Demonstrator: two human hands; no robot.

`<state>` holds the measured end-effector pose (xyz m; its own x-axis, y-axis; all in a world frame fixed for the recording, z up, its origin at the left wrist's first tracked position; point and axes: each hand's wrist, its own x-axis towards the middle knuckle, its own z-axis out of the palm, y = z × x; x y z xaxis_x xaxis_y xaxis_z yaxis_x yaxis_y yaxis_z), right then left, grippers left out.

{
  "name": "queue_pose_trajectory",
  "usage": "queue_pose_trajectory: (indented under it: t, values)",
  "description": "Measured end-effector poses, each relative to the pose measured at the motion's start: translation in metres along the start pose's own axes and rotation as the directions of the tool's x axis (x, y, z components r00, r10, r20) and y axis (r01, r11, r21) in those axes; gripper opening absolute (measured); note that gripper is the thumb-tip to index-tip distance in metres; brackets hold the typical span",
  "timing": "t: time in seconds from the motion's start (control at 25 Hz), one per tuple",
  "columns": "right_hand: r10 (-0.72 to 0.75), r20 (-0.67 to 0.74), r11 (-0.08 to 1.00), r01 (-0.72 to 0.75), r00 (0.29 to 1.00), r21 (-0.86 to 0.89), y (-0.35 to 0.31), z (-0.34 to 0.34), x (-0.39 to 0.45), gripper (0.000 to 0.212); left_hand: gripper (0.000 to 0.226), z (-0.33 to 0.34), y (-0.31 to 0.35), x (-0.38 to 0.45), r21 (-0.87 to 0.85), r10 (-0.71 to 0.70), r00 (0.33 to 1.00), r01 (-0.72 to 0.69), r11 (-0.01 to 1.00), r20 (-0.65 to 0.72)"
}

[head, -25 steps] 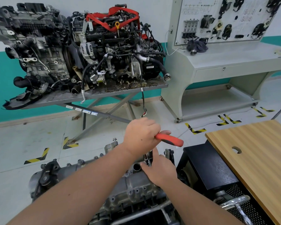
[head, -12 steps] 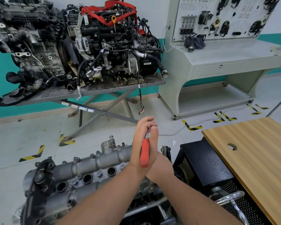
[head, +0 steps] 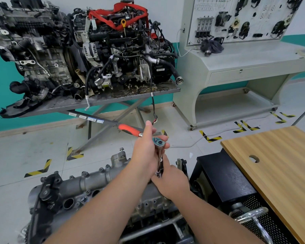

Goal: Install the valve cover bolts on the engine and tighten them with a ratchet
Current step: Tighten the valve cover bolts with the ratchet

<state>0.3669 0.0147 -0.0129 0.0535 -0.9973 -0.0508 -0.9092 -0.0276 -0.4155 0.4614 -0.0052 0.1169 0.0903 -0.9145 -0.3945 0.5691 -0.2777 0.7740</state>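
Beyond both hands, across the pale floor, a grey scissor-leg table carries 2 big dirty engines, the right one wrapped in a red strap. Off to the right of the hands stands the pale grey training console with a board of parts above it, and closer in on that same side a wooden tabletop with 1 round hole, a black perforated cabinet tucked under it.

Right under the forearms sits the engine being worked on: dull cast aluminium, greasy, a row of round plug wells along the top, small bolts dotted along its far edge, 1 bolt standing proud on a boss just left of the hands.

Now the hands, close together over the right end of that engine. The left hand is up high, fingers wrapped around the ratchet at its head, so the round chrome head faces us and the red handle pokes out up and to the left, away from the person. A slim chrome extension drops straight down from the head. The right hand sits just below, fingers pinched around the bottom of that extension where it meets the engine; the socket and the bolt beneath are hidden by the fingers.
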Motion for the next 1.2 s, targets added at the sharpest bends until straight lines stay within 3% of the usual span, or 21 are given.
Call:
queue_pose_trajectory:
  t: [0.16, 0.24, 0.32, 0.4, 0.52, 0.56, 0.64, 0.76, 0.84, 0.96, 1.0, 1.04, 1.08, 1.12, 1.16, 1.2]
  values:
    - [0.031, 0.017, 0.999, -0.03, 0.999, -0.017, 0.0, 0.0, 0.0, 0.089, 0.034, -0.009, 0.028, 0.006, 0.258, -0.164, 0.985, 0.144, 0.955, 0.057]
    - [0.027, 0.024, 0.999, -0.027, 0.999, -0.023, 0.0, 0.001, 0.001, 0.089, 0.031, -0.01, 0.041, 0.005, 0.555, -0.203, 0.972, 0.103, 0.826, 0.122]
    - [0.024, 0.028, 1.0, -0.023, 0.999, -0.015, 0.0, 0.0, 0.001, 0.089, 0.024, -0.003, 0.051, 0.005, 0.848, -0.151, 0.97, -0.084, 0.524, 0.189]
    - [0.024, 0.038, 1.0, -0.024, 0.999, -0.011, 0.0, -0.001, 0.0, 0.089, 0.021, 0.01, 0.057, 0.005, 0.951, -0.122, 0.947, -0.284, 0.121, 0.298]
    - [0.032, 0.045, 0.999, -0.031, 0.998, -0.026, 0.0, -0.002, -0.001, 0.092, 0.018, 0.03, 0.056, 0.0, 0.743, -0.102, 0.88, -0.45, -0.496, 0.465]
    - [0.035, 0.047, 0.999, -0.034, 0.998, -0.027, 0.0, -0.002, -0.001, 0.092, 0.021, 0.035, 0.053, -0.002, 0.641, -0.057, 0.846, -0.444, -0.626, 0.53]
    - [0.035, 0.046, 0.999, -0.033, 0.998, -0.026, 0.0, -0.001, 0.0, 0.092, 0.027, 0.04, 0.049, -0.004, 0.517, 0.023, 0.764, -0.413, -0.75, 0.644]
    - [0.032, 0.043, 0.999, -0.03, 0.999, -0.028, 0.0, -0.001, 0.0, 0.092, 0.029, 0.036, 0.047, 0.003, 0.44, 0.063, 0.677, -0.402, -0.803, 0.733]
    - [0.023, 0.041, 1.0, -0.022, 0.999, -0.018, 0.001, 0.0, 0.001, 0.091, 0.03, 0.021, 0.039, 0.007, 0.411, 0.101, 0.566, -0.454, -0.79, 0.818]
    - [0.019, 0.017, 1.0, -0.019, 1.0, -0.008, 0.001, 0.001, 0.0, 0.082, 0.043, -0.004, 0.017, 0.008, 0.385, 0.345, 0.185, -0.585, -0.714, 0.92]
    - [0.018, 0.006, 1.0, -0.018, 1.0, -0.009, 0.001, 0.001, 0.001, 0.077, 0.049, -0.008, 0.013, 0.009, 0.4, 0.447, 0.086, -0.615, -0.679, 0.89]
    - [0.015, -0.007, 1.0, -0.015, 1.0, -0.009, 0.001, 0.002, 0.001, 0.072, 0.051, -0.012, 0.008, 0.011, 0.408, 0.517, 0.033, -0.658, -0.633, 0.855]
    - [0.004, -0.026, 1.0, -0.004, 1.0, -0.009, 0.001, 0.003, 0.001, 0.065, 0.053, -0.015, 0.002, 0.012, 0.41, 0.564, 0.018, -0.706, -0.578, 0.826]
    - [-0.01, -0.042, 1.0, 0.009, 0.999, -0.014, 0.001, 0.005, 0.0, 0.058, 0.052, -0.017, -0.005, 0.011, 0.421, 0.61, 0.044, -0.763, -0.491, 0.791]
    - [-0.016, -0.052, 1.0, 0.016, 0.999, -0.009, 0.001, 0.005, 0.0, 0.052, 0.051, -0.019, -0.012, 0.01, 0.443, 0.657, 0.12, -0.825, -0.351, 0.744]
    - [-0.009, -0.056, 1.0, 0.01, 0.998, 0.01, 0.001, 0.006, 0.001, 0.05, 0.049, -0.021, -0.02, 0.007, 0.469, 0.688, 0.239, -0.868, -0.165, 0.685]
